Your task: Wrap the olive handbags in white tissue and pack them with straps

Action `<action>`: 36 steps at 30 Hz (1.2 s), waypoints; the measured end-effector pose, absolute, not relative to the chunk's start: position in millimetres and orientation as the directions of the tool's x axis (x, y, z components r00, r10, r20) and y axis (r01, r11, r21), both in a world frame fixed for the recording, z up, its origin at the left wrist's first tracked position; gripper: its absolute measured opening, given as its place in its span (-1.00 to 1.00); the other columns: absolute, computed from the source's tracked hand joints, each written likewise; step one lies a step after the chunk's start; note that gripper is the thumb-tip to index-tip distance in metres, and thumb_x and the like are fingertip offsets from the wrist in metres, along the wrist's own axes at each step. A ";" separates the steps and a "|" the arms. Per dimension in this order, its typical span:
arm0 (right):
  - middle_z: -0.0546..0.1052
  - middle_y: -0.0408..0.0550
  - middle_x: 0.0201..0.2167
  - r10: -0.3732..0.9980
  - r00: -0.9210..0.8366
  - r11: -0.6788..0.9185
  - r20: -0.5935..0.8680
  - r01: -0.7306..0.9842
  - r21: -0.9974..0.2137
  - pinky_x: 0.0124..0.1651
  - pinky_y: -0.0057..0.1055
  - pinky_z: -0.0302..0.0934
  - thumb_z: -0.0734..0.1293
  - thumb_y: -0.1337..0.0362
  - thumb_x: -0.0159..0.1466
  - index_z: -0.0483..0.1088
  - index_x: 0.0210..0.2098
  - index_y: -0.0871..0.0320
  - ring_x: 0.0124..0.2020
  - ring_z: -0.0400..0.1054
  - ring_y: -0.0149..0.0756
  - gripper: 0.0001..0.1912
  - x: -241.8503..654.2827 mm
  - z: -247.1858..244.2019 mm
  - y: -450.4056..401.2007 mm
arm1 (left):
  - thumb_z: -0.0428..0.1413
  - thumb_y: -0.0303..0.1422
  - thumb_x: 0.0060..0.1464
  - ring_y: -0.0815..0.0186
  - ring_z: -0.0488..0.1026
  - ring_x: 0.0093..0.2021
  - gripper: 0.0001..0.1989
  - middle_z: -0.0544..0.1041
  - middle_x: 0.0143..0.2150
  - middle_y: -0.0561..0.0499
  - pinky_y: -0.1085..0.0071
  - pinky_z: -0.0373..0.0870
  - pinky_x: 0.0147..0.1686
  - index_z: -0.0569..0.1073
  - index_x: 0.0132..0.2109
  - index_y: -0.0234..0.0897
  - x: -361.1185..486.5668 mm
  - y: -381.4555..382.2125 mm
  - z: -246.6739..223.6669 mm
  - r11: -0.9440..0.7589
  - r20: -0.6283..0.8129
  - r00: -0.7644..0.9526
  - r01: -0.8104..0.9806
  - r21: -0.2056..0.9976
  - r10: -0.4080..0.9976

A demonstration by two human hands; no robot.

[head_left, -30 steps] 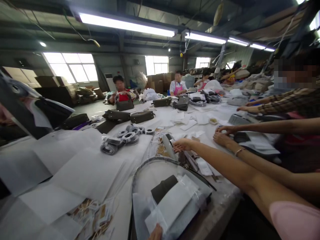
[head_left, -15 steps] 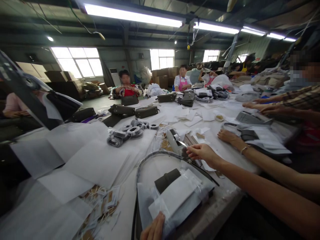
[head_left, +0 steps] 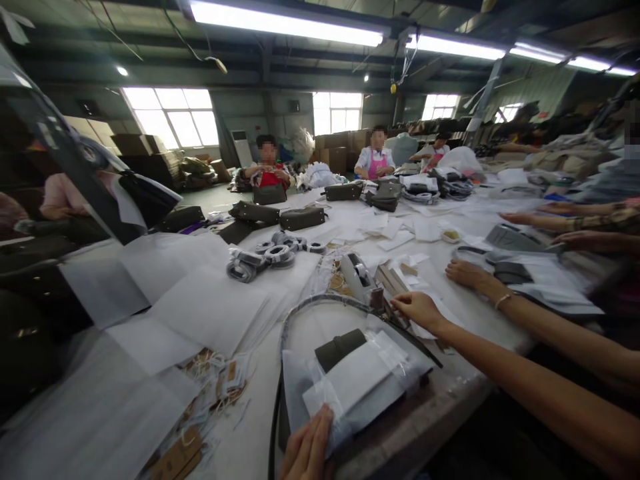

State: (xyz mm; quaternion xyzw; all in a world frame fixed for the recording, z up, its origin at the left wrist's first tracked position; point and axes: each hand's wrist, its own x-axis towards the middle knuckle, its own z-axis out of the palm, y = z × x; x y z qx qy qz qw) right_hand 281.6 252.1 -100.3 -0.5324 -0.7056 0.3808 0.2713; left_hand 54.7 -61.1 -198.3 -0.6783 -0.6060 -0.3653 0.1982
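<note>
My left hand point(head_left: 306, 445) lies with its fingers flat on the lower left corner of a white paper packet point(head_left: 350, 387). The packet sits on a dark bag point(head_left: 278, 427) wrapped in pale sheeting, beside a dark rolled piece point(head_left: 341, 349). Clear tape shows on the packet. My right hand point(head_left: 416, 312) is raised past the bag's upper right edge, thumb and fingers pinched together; what they hold is too small to make out. Just left of it stands a grey tape dispenser point(head_left: 356, 275).
White sheets point(head_left: 200, 307) and string tags point(head_left: 220, 383) lie at left. Wrapped rings point(head_left: 277, 253) and dark bags point(head_left: 302, 219) are behind. At right, a co-worker's hand point(head_left: 467, 273) rests near another bag point(head_left: 515, 272). Other people sit across the table.
My right hand has moved away from the tape dispenser, toward the right. My left hand stays on the packet. The view has shifted slightly.
</note>
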 end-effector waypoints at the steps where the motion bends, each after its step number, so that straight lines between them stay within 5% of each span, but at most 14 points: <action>1: 0.58 -0.08 -0.57 0.950 -0.312 0.191 0.009 0.559 -0.807 -0.43 -0.42 0.29 0.39 0.16 0.18 0.55 -0.47 0.15 -0.54 0.44 -0.28 -0.79 285.4 -94.8 248.2 | -0.11 -0.55 0.29 0.31 0.51 0.03 -0.45 0.59 0.08 0.03 0.45 0.42 0.05 0.17 0.38 -0.22 55.5 -63.9 -196.4 -0.175 0.709 -0.018 0.964 0.198 0.704; 5: 0.64 -0.06 -0.30 0.781 -0.588 0.568 0.210 0.529 -0.630 -0.15 -0.39 0.30 0.38 0.13 0.24 0.60 -0.25 0.07 -0.27 0.51 -0.21 -0.79 287.0 -62.1 212.6 | -0.01 -0.56 0.22 0.29 0.50 0.05 -0.50 0.57 0.10 0.04 0.45 0.44 0.07 0.32 0.28 -0.20 64.4 -73.5 -180.0 -0.064 0.587 -0.149 0.944 0.325 0.796; 8: 0.63 -0.01 -0.28 0.411 -0.889 0.818 0.201 0.263 -0.511 -0.18 -0.44 0.26 0.30 0.15 0.35 0.58 -0.17 0.11 -0.28 0.48 -0.28 -0.75 268.7 -31.7 174.4 | 0.03 -0.58 0.17 0.27 0.52 0.00 -0.51 0.60 0.03 0.00 0.43 0.49 0.01 0.36 0.23 -0.21 70.8 -74.9 -167.2 -0.014 0.534 -0.244 0.901 0.433 0.809; 11: 0.59 -0.04 -0.37 0.057 -0.998 0.764 -0.009 0.050 -0.643 -0.25 -0.52 0.24 0.29 0.17 0.37 0.57 -0.19 0.16 -0.37 0.44 -0.38 -0.75 238.7 -10.9 141.4 | 0.10 -0.59 0.13 0.25 0.52 -0.02 -0.49 0.60 0.00 -0.04 0.40 0.51 0.00 0.37 0.21 -0.22 74.1 -74.0 -160.7 0.014 0.498 -0.299 0.867 0.497 0.814; 14: 0.58 -0.09 -0.42 -0.129 -0.979 0.722 -0.158 0.016 -0.692 -0.32 -0.54 0.19 0.33 0.16 0.33 0.59 -0.23 0.15 -0.43 0.40 -0.41 -0.76 204.2 -10.7 126.2 | 0.12 -0.61 0.10 0.24 0.52 -0.03 -0.47 0.60 -0.01 -0.04 0.37 0.51 0.01 0.37 0.21 -0.22 76.0 -74.0 -158.3 0.027 0.485 -0.325 0.851 0.525 0.812; 22: 0.59 -0.20 -0.51 -0.265 -0.864 0.883 -0.428 -0.040 -0.467 -0.47 -0.50 -0.01 0.40 0.21 0.19 0.62 -0.29 0.05 -0.54 0.31 -0.44 -0.85 127.1 -43.7 138.4 | 0.11 -0.70 0.03 0.25 0.53 -0.05 -0.39 0.61 -0.06 -0.01 0.35 0.54 -0.01 0.34 0.21 -0.24 78.0 -73.1 -157.0 0.035 0.474 -0.347 0.834 0.551 0.809; 29: 0.62 -0.13 -0.47 -0.208 -0.787 0.973 -0.581 -0.103 -0.208 -0.47 -0.43 -0.10 0.46 0.15 0.12 0.64 -0.35 0.01 -0.52 0.33 -0.36 -0.87 95.1 -40.2 126.6 | 0.14 -0.67 0.06 0.27 0.52 -0.06 -0.46 0.62 -0.09 0.04 0.39 0.53 -0.02 0.36 0.18 -0.25 79.5 -72.9 -157.4 0.038 0.488 -0.363 0.831 0.555 0.794; 36: 0.53 -0.21 -0.65 -0.206 -0.742 0.977 -0.639 -0.118 -0.178 -0.45 -0.43 -0.06 0.53 0.19 0.05 0.62 -0.47 0.00 -0.59 0.31 -0.40 -0.93 76.8 -45.0 124.5 | 0.09 -0.53 0.21 0.27 0.52 -0.03 -0.59 0.61 -0.02 0.00 0.36 0.52 0.03 0.38 0.20 -0.26 79.4 -72.8 -156.8 0.016 0.544 -0.305 0.882 0.472 0.781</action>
